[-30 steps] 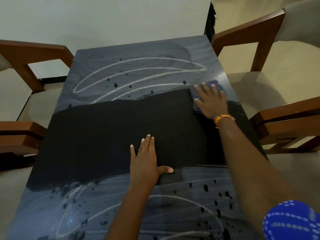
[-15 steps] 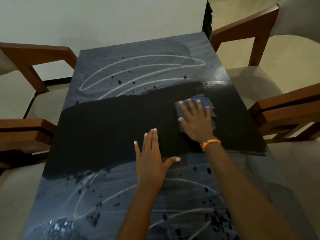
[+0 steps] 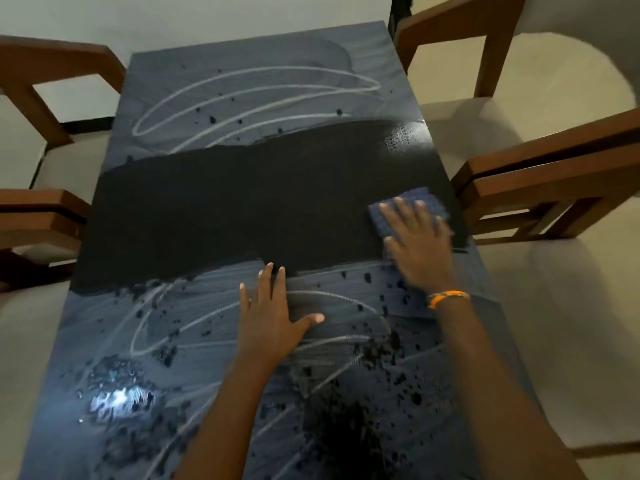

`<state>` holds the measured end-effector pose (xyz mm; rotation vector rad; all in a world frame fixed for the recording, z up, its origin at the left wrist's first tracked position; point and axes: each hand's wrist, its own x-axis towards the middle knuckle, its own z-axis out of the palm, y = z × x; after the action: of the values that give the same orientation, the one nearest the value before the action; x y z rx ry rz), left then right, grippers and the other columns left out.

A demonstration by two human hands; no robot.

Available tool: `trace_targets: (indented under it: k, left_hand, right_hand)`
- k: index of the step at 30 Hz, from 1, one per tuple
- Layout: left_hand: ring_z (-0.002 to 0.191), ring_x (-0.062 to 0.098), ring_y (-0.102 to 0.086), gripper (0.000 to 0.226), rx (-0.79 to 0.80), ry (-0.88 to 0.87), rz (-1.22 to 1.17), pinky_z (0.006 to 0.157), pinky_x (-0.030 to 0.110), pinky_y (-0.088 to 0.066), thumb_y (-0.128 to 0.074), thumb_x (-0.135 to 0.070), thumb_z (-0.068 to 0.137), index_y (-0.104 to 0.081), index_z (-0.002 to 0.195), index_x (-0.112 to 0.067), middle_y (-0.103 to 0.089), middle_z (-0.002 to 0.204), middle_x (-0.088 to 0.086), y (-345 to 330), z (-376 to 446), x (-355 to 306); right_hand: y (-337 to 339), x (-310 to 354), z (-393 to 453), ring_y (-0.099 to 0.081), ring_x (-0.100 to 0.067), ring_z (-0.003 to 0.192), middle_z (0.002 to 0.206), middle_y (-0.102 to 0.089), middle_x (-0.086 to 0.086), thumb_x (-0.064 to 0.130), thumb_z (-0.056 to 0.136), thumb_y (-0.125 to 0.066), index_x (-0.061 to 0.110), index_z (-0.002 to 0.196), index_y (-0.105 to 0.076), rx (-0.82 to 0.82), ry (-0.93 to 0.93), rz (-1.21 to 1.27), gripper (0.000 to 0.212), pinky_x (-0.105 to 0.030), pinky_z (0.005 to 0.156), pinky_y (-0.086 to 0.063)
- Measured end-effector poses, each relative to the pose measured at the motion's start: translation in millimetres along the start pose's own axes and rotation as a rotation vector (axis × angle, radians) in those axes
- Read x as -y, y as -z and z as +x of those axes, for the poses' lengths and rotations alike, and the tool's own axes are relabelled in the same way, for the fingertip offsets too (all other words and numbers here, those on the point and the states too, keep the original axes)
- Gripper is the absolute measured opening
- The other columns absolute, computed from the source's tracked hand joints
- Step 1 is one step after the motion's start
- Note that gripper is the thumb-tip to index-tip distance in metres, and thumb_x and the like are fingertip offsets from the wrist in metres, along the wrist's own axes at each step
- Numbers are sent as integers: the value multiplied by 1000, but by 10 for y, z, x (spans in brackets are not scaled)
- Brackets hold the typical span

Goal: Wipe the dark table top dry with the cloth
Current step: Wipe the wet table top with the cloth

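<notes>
While the right hand (image 3: pixel 417 245) presses flat on the folded blue checked cloth (image 3: pixel 405 211) at the right edge of the dark rectangular surface (image 3: pixel 221 209), the wet streaked film lies toward the person, just near-side of that hand, the dry band's long axis running across. Left hand (image 3: pixel 268 318) is released, palm down on the wet part, holding nothing, farther from the cloth. No containers in sight. Far end also looks wet.
</notes>
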<state>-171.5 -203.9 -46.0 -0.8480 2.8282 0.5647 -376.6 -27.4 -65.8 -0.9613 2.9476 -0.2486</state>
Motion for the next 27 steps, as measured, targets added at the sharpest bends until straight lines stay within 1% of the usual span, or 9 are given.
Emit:
trace_targets:
  k: [3,6,11,14,17,19,21,24,27]
  left_hand:
    - [146,18,7,106,21,-29,61,109,39,19,-48,-73,73,3,148,-19,9,159,1,-11,-29,33]
    - [146,19,4,111,33,-49,59,109,40,19,-52,-74,68,2,148,-20,7,159,0,19,-24,78]
    - [146,20,-1,115,43,-59,38,113,41,12,-56,-75,64,-2,149,-18,2,159,2,23,2,87]
    - [146,19,-3,109,4,-83,-30,115,41,8,-67,-54,72,-2,148,-12,-4,159,5,55,-47,111]
    - [146,21,-3,96,-46,-81,-58,116,43,6,-66,-32,80,-2,148,-8,-6,158,9,92,-182,227]
    - [146,24,-2,91,-61,-38,-56,116,42,4,-63,-32,83,-4,148,-7,-7,158,10,118,-281,339]
    - [146,25,-1,88,-77,-2,-55,117,43,3,-61,-34,86,-5,148,-8,-7,158,9,155,-348,454]
    - [146,25,-1,84,-113,15,-87,117,42,3,-59,-33,88,-5,148,-9,-7,158,10,204,-394,574]
    - [146,23,0,83,-154,28,-127,115,37,7,-57,-32,89,-4,148,-10,-7,158,9,253,-434,685]
  right_hand:
    - [82,-420,-124,-6,-28,148,160,-10,-1,34,97,-40,31,149,-13,-16,-259,80,59,-55,116,-12]
    - [61,-255,-206,-4,-30,147,160,-10,-3,33,97,-41,29,149,-12,-51,-349,103,60,-55,116,-8]
    - [-92,570,-327,3,-29,148,161,0,-2,40,97,-32,30,150,-3,-32,-186,98,61,-52,116,0]
    - [-196,1319,-390,3,-28,148,161,-2,-2,38,97,-30,30,150,-6,20,-10,173,59,-51,117,1]
    - [-215,1787,-455,-3,-30,147,159,-15,-4,36,95,-35,29,149,-17,100,176,217,57,-52,116,-2]
    - [-183,1762,-409,-16,-32,145,152,-32,-5,37,91,-43,26,145,-32,78,230,215,56,-54,115,-8]
    - [-129,1610,-283,-22,-33,143,142,-45,-4,42,83,-49,25,136,-45,30,277,168,56,-54,115,-8]
    - [-100,1354,-124,-16,-32,145,143,-44,-4,44,79,-50,22,133,-48,-5,188,142,59,-53,116,0]
    - [-133,1152,-133,-17,-32,145,148,-40,-5,43,79,-44,21,134,-47,-73,4,157,59,-51,116,-7]
